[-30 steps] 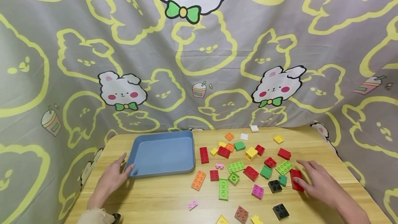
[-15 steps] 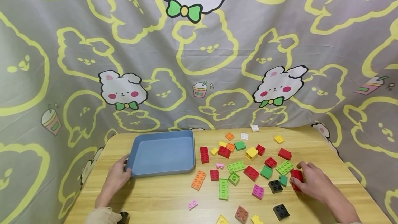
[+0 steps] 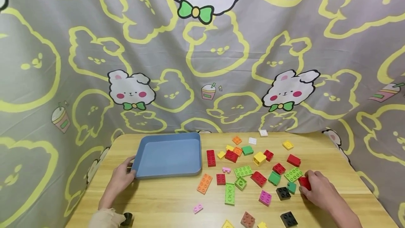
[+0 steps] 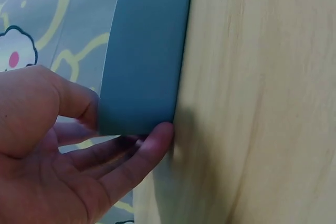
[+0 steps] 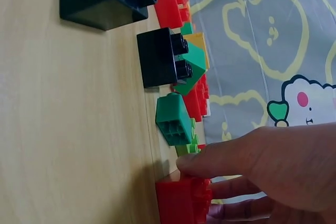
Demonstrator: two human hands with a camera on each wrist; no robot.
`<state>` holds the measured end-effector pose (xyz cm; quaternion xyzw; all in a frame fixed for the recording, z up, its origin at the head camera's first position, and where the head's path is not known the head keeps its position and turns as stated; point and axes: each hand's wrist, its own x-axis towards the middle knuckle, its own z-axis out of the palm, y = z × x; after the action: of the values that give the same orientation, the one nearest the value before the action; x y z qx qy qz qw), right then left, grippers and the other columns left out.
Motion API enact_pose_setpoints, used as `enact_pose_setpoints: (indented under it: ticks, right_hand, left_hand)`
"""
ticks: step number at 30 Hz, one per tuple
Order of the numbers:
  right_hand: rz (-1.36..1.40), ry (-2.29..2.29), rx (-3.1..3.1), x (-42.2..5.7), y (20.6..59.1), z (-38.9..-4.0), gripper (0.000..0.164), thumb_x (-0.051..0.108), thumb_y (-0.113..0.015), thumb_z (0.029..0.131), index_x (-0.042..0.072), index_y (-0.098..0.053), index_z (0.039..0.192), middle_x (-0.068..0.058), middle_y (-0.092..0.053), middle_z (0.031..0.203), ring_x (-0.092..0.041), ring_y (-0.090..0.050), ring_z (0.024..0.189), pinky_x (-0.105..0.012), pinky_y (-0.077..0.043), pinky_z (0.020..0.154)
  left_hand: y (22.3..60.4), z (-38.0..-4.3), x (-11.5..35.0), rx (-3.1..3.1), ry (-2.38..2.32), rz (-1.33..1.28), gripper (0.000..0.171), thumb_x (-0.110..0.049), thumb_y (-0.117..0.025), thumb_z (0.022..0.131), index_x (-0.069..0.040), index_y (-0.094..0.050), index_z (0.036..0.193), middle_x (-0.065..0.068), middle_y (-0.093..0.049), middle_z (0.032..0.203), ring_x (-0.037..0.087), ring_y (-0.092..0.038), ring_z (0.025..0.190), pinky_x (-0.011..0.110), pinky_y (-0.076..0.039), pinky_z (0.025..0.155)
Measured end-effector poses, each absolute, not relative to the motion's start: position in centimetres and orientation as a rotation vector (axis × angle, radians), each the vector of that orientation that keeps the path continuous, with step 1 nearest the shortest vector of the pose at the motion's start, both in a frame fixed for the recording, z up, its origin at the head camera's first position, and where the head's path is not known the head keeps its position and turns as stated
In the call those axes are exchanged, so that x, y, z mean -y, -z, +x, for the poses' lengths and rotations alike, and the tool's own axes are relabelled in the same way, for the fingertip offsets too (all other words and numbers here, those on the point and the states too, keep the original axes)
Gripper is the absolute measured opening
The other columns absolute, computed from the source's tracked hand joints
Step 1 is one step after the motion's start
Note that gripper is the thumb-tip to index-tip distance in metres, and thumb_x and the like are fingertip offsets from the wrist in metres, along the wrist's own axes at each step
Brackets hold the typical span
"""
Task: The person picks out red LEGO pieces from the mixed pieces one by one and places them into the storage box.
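Observation:
At the left of the table, a shallow blue tray [image 3: 171, 156] lies flat, its inside bare. My left hand [image 3: 119, 178] grips its near left corner; in the left wrist view the thumb and fingers bend around the end of the tray's wall [image 4: 144, 56]. On the right side, my right hand [image 3: 321, 190] pinches a long red brick [image 3: 304, 183]. The right wrist view has the thumb on one side of that red brick [image 5: 181, 200] and the other fingers partly hidden behind it. A teal brick [image 5: 173, 119] stands close to the thumb.
Many loose bricks spread over the table's middle and right, among them a black brick [image 3: 283, 193], a lime brick [image 3: 293, 174], an orange brick [image 3: 204, 183] and a magenta brick [image 3: 265, 197]. A patterned grey curtain [image 3: 221, 115] hangs behind the wooden table [image 3: 164, 203].
My right hand has lowered over the red brick and closed its fingers on it. My left hand has tightened at the tray's corner. The head view has turned slightly left.

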<state>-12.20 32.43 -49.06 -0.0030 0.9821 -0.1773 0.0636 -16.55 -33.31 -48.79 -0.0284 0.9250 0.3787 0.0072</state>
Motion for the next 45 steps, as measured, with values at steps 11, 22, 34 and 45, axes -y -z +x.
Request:
enact_pose_setpoints:
  ticks: [11,22,34,45]
  right_hand:
    - [-0.014,0.533,-3.028,-32.5,48.1,-11.5,0.048,0.012,-0.082,0.082,-0.017,-0.059,0.113,-0.025,-0.06,0.095,-0.033,-0.06,0.081,-0.051,-0.056,0.065]
    - [-0.056,0.541,-3.139,-31.7,46.7,-10.7,0.049,0.011,-0.083,0.081,-0.018,-0.06,0.113,-0.025,-0.06,0.094,-0.031,-0.058,0.077,-0.049,-0.056,0.062]
    - [-0.211,0.611,-3.282,-29.1,45.0,-10.6,0.043,0.008,-0.081,0.08,-0.012,-0.064,0.115,-0.023,-0.06,0.1,-0.026,-0.056,0.073,-0.043,-0.051,0.059]
    - [-0.384,0.558,-3.316,-25.6,43.6,-12.5,0.044,0.011,-0.083,0.081,-0.007,-0.065,0.117,-0.021,-0.063,0.104,-0.029,-0.063,0.079,-0.053,-0.058,0.069]
  left_hand:
    - [48.2,-16.1,33.3,-2.768,-1.363,-0.054,0.056,0.011,-0.046,0.092,0.015,-0.04,0.147,0.041,-0.058,0.121,0.048,-0.063,0.108,0.036,-0.062,0.073]
    - [47.4,-15.4,33.0,-2.783,-1.285,-0.019,0.055,0.01,-0.053,0.09,0.018,-0.043,0.144,0.04,-0.061,0.119,0.049,-0.064,0.109,0.038,-0.061,0.076]
    - [46.9,-14.8,32.8,-2.644,-1.41,-0.083,0.059,0.01,-0.05,0.092,0.017,-0.036,0.149,0.043,-0.053,0.127,0.048,-0.061,0.112,0.04,-0.059,0.075]
    - [47.0,-15.3,32.2,-2.691,-1.332,-0.107,0.065,0.012,-0.052,0.088,0.015,-0.034,0.151,0.044,-0.051,0.129,0.052,-0.056,0.116,0.039,-0.06,0.076]
